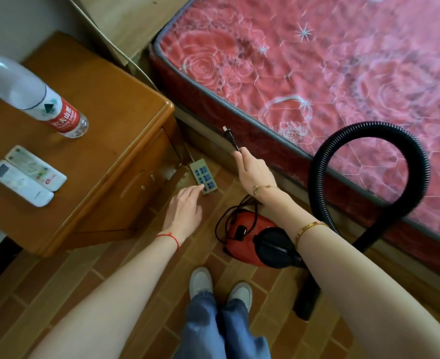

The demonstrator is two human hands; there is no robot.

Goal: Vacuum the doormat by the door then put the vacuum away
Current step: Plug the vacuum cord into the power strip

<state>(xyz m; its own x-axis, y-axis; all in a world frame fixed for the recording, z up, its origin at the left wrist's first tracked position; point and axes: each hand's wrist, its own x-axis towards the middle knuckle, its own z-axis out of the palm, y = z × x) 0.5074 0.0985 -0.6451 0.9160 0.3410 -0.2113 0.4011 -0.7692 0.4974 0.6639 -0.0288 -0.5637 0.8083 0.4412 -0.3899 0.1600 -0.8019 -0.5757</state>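
Note:
A small red and black canister vacuum (250,239) sits on the tiled floor by the bed. Its black ribbed hose (369,141) loops up over the mattress edge and runs down to a black nozzle (307,300) on the floor. My right hand (255,174) pinches the vacuum's black power cord just below the plug (228,134), which is free in the air and pointing up. My left hand (185,211) reaches down with straight fingers touching the near end of a grey power strip (201,177) on the floor. No doormat is in view.
A wooden nightstand (105,161) stands at the left, carrying a lying plastic bottle (35,99) and two white remotes (28,174). A bed with a red patterned mattress (317,60) fills the right. My feet in pale shoes (221,286) stand on the brown tiles.

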